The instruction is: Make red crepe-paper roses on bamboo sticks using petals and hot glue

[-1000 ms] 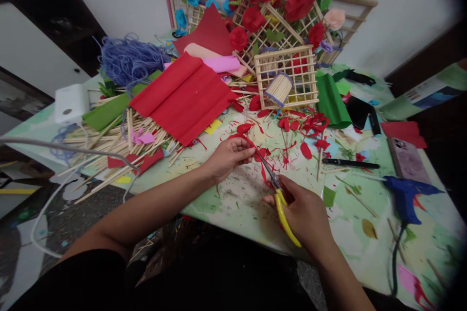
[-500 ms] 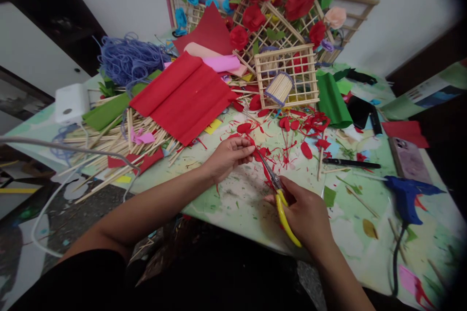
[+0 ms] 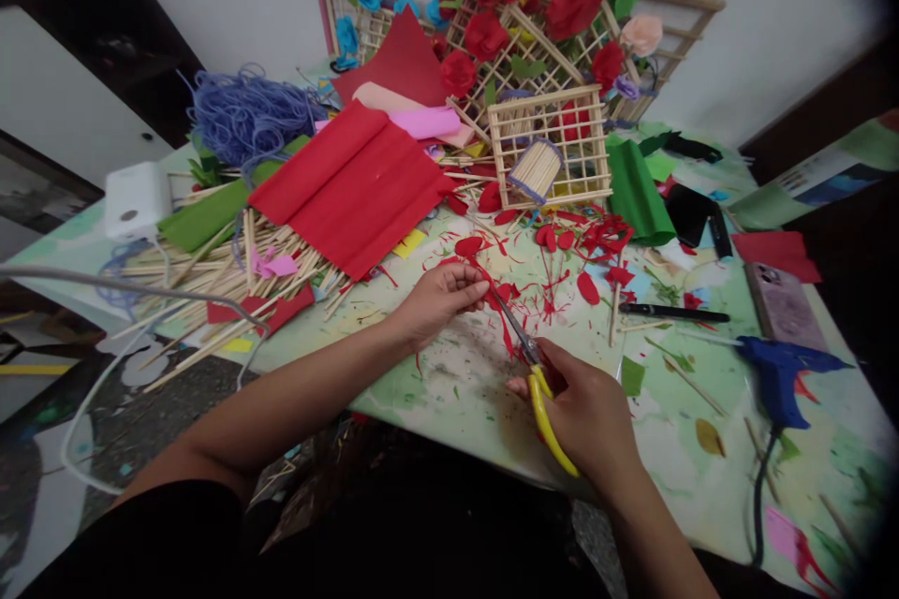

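My right hand [image 3: 588,412] grips yellow-handled scissors [image 3: 535,374] whose blades point up-left towards a small piece of red paper [image 3: 500,292]. My left hand [image 3: 439,298] pinches that red piece between thumb and fingers, just above the blade tips. Both hands hover low over the paint-stained table [image 3: 456,384] near its front edge. Red paper petals and thin trimmings [image 3: 586,248] lie scattered just beyond the hands.
A large red crepe sheet [image 3: 355,182] covers a pile of wooden sticks [image 3: 211,271] on the left. A stick cage [image 3: 552,145] and lattices with paper flowers [image 3: 526,0] stand behind. A blue glue gun [image 3: 783,374], a phone [image 3: 783,304] and a black pen [image 3: 670,311] lie on the right.
The scissor blades and my left hand's fingers have shifted slightly against the red piece. Otherwise both hands stay in the same place.
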A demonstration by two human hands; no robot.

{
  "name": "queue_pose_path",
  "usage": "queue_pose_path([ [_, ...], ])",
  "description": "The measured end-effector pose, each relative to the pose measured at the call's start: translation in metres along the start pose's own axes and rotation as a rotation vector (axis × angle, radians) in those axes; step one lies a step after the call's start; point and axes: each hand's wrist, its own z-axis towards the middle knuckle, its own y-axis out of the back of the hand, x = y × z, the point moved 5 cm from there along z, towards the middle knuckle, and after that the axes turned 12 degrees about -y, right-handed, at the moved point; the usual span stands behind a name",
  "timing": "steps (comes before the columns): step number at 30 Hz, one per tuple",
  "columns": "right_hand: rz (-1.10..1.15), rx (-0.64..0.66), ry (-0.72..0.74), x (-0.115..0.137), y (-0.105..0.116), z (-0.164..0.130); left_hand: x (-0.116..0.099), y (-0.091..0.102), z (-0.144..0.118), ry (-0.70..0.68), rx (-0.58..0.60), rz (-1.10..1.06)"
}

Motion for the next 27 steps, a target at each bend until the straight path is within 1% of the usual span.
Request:
queue_pose_path([
  [6,0.022,-0.019,0.011,0.0015,-0.0007,0.0008,0.0003,-0.0022,0.0003,-0.069,0.089,0.024],
  [9,0.034,-0.023,0.020,0.0024,-0.0010,0.0007,0.0011,-0.0025,0.0000,-0.086,0.106,0.017],
  [16,0.056,-0.040,0.040,0.0031,-0.0019,0.0006,0.0005,-0.0031,-0.0007,-0.094,0.090,-0.008],
  [23,0.027,-0.098,0.073,0.0040,0.0001,0.0011,-0.0010,-0.0048,-0.0012,-0.074,0.070,-0.037],
  [27,-0.001,-0.133,0.088,0.0051,0.0029,0.0002,-0.0037,-0.0054,-0.0020,-0.061,0.040,-0.094],
])
